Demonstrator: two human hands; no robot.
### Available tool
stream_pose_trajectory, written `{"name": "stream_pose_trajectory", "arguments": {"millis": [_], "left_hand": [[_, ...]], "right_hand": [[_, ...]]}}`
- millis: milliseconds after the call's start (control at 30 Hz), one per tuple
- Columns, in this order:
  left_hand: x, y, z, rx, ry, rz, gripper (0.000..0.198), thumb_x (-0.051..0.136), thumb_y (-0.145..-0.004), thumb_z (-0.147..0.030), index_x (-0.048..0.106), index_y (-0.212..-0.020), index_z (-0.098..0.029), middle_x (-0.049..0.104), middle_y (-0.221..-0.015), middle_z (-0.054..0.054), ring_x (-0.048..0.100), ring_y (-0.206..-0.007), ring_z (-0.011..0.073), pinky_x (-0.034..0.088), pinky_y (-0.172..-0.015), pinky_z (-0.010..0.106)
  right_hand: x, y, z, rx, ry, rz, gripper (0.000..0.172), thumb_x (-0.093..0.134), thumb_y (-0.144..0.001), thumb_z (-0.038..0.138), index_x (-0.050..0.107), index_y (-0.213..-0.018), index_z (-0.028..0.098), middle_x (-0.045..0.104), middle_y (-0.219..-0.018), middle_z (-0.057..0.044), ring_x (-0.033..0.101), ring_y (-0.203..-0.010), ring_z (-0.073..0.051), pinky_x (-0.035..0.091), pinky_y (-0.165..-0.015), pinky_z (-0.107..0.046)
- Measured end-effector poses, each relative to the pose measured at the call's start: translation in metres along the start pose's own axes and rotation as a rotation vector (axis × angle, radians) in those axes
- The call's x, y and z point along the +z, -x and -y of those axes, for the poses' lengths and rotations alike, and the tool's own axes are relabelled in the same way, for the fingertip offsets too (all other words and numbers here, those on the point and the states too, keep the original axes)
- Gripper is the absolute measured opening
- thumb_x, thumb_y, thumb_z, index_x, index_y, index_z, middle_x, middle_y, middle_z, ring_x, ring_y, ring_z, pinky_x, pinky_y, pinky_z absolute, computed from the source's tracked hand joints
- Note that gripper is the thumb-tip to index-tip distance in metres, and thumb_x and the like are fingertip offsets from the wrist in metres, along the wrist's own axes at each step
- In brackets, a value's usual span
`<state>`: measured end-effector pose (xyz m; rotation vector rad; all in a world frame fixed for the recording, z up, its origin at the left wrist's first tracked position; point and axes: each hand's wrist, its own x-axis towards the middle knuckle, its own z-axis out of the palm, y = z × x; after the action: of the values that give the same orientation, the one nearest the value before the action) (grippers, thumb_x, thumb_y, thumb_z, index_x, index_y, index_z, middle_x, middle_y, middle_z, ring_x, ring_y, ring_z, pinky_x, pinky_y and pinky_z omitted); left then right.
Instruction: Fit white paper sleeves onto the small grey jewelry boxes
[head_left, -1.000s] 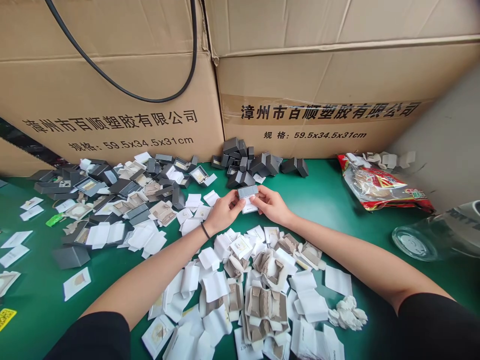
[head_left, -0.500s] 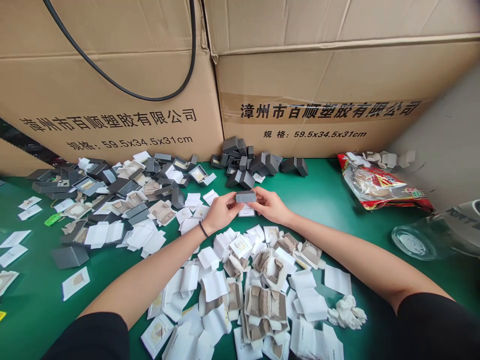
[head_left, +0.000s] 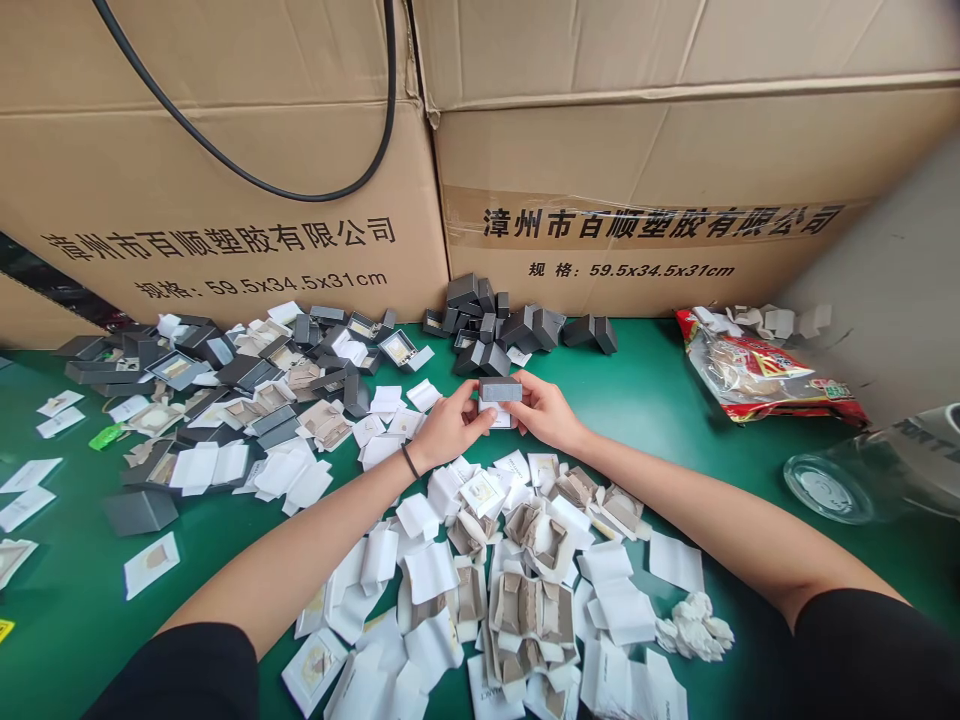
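Both my hands meet over the middle of the green table. My left hand and my right hand pinch a small grey box between their fingertips, with a white card showing just under it. A black band sits on my left wrist. Right behind the box lies a heap of closed grey boxes. In front of my hands spreads a pile of white cards and beige paper inserts.
Two large cardboard cartons with printed text wall off the back; a black cable hangs across the left one. Open grey boxes and cards litter the left. A red snack bag and a clear glass lid lie right.
The grey box has turned in my fingers from its lighter face up to its dark side up, and both hands shifted slightly; the white card now sits directly beneath it.
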<state>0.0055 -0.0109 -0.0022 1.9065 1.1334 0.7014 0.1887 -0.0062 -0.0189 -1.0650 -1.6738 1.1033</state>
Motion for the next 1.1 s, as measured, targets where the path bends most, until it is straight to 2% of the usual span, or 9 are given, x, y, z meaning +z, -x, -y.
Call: {"name": "stream_pose_trajectory", "arguments": {"millis": [133,233,333,467,633,700,867,1000,1100], "left_hand": [[0.0012,-0.0005,0.0004,0.013,-0.101,-0.035,0.034,0.049,-0.082,-0.038,0.049,-0.11,-0.018,0.052,-0.052,-0.006,0.056,-0.052,0.0139,0.041,-0.054,0.024],[0.0006,-0.0011,0.0008,0.04,-0.156,-0.023,0.034,0.049,-0.082,-0.036,0.049,-0.111,-0.018,0.046,-0.049,-0.008,0.05,-0.048,0.0121,0.037,-0.051,0.023],[-0.0012,0.0003,0.0004,0.04,-0.111,0.01,0.036,0.049,-0.082,-0.04,0.049,-0.109,-0.018,0.042,-0.047,-0.009,0.052,-0.049,0.0125,0.038,-0.052,0.023],[-0.0035,0.0037,-0.0014,0.067,-0.015,0.068,0.041,0.05,-0.08,-0.049,0.046,-0.104,-0.016,0.049,-0.054,-0.006,0.056,-0.056,0.0133,0.04,-0.057,0.024],[-0.0036,0.0037,-0.0021,0.126,-0.052,0.072,0.042,0.052,-0.078,-0.052,0.044,-0.1,-0.017,0.054,-0.064,-0.004,0.051,-0.059,0.012,0.037,-0.057,0.023],[-0.0029,0.0031,-0.0011,0.116,-0.058,0.051,0.041,0.051,-0.079,-0.051,0.042,-0.101,-0.018,0.053,-0.064,-0.004,0.05,-0.059,0.0119,0.037,-0.057,0.024],[-0.0016,0.0032,0.0014,0.123,0.007,0.024,0.039,0.052,-0.08,-0.046,0.04,-0.103,-0.018,0.056,-0.07,-0.002,0.054,-0.063,0.0126,0.041,-0.06,0.024],[-0.0009,0.0028,0.0,0.124,0.015,0.033,0.035,0.054,-0.079,-0.041,0.041,-0.101,-0.018,0.055,-0.07,-0.002,0.053,-0.062,0.0121,0.041,-0.059,0.024],[0.0002,0.0014,-0.0016,0.106,0.015,0.0,0.023,0.052,-0.081,-0.038,0.043,-0.089,-0.018,0.051,-0.068,-0.003,0.048,-0.057,0.0096,0.038,-0.055,0.022]], "right_hand": [[-0.002,0.0002,0.0052,-0.171,0.22,-0.161,0.027,0.059,-0.075,0.033,0.053,-0.097,0.019,0.063,-0.089,-0.004,0.057,-0.071,-0.015,0.045,-0.052,-0.024],[-0.0051,0.0002,0.005,-0.296,0.356,-0.2,0.016,0.058,-0.077,0.029,0.056,-0.088,0.019,0.063,-0.084,-0.005,0.056,-0.072,-0.016,0.044,-0.056,-0.024],[-0.0054,0.0015,0.0043,-0.357,0.429,-0.216,0.008,0.054,-0.079,0.026,0.055,-0.083,0.019,0.063,-0.08,-0.004,0.056,-0.07,-0.015,0.043,-0.059,-0.025],[-0.0027,0.0043,0.0077,-0.336,0.446,-0.267,0.009,0.052,-0.082,0.026,0.051,-0.076,0.019,0.06,-0.071,-0.002,0.054,-0.063,-0.014,0.042,-0.059,-0.025],[-0.001,0.0046,0.0087,-0.262,0.406,-0.286,0.011,0.053,-0.08,0.028,0.05,-0.074,0.02,0.055,-0.066,0.0,0.051,-0.06,-0.014,0.041,-0.058,-0.026],[-0.0008,0.0033,0.006,-0.208,0.314,-0.26,0.009,0.055,-0.079,0.028,0.052,-0.08,0.02,0.058,-0.073,-0.001,0.053,-0.064,-0.014,0.043,-0.06,-0.026],[-0.0014,-0.0006,0.0002,-0.077,0.062,-0.151,0.03,0.058,-0.075,0.029,0.05,-0.102,0.022,0.06,-0.084,0.0,0.055,-0.067,-0.013,0.044,-0.057,-0.024],[-0.0031,-0.0009,0.001,-0.111,0.194,-0.116,0.012,0.056,-0.075,0.027,0.057,-0.085,0.019,0.061,-0.077,0.0,0.054,-0.065,-0.013,0.041,-0.059,-0.024],[-0.0029,0.0008,0.0011,-0.2,0.301,-0.103,0.01,0.055,-0.076,0.024,0.059,-0.082,0.018,0.063,-0.077,-0.001,0.055,-0.068,-0.014,0.041,-0.061,-0.025]]}}
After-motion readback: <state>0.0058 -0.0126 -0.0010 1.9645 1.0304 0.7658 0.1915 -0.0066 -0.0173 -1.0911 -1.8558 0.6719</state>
